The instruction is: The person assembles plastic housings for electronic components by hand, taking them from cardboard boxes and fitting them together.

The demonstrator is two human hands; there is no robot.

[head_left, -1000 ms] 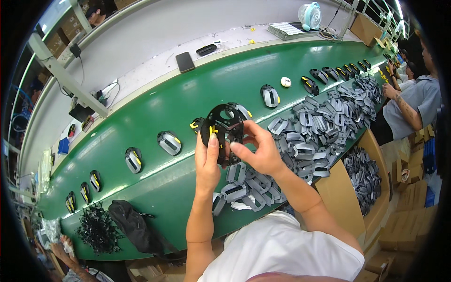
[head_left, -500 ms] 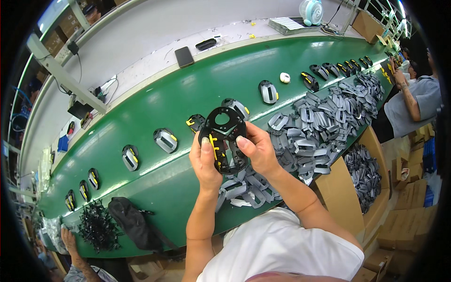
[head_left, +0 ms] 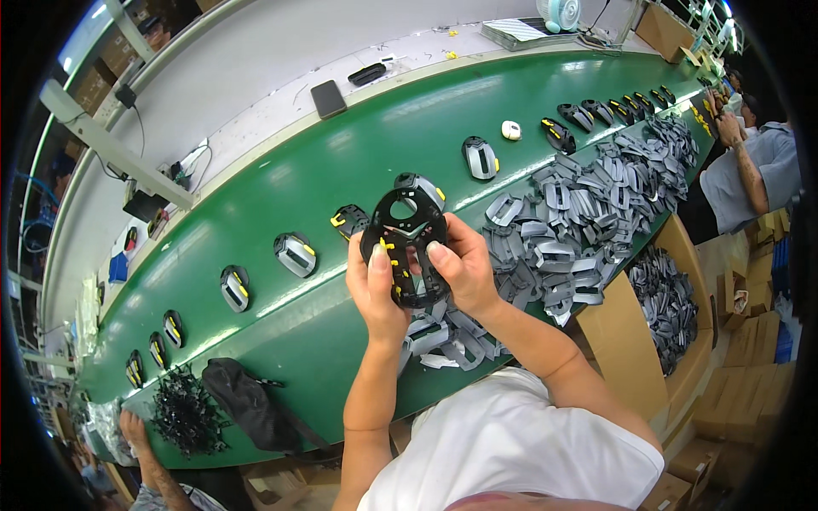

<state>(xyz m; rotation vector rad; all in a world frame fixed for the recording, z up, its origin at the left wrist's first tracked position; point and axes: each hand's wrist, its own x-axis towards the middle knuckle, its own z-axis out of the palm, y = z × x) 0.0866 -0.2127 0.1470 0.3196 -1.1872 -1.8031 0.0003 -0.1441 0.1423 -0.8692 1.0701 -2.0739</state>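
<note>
Both hands hold a black plastic housing (head_left: 394,232) up over the green table. A round hole opens in its upper part, and yellow tabs show inside along the left. My left hand (head_left: 377,288) grips the left edge, thumb on the inner face. On the right edge, my right hand (head_left: 469,266) grips it the same way; the fingers of both hands are partly hidden behind. Just beyond the housing lies a grey-and-black shell with a yellow tab (head_left: 423,189), partly covered. A black part with yellow pieces (head_left: 348,221) rests beside it, near my left fingertips.
Grey plastic frames (head_left: 579,213) lie heaped to the right, above an open carton (head_left: 692,319) of similar parts. Shells (head_left: 296,254) line the green belt (head_left: 256,183). A black bag (head_left: 243,400) and small black parts (head_left: 187,413) sit lower left. Co-workers sit at both ends.
The housing has tilted slightly in my hands, and its lower edge has risen a little. Both hands keep their hold. The surroundings have shifted slightly in the view.
</note>
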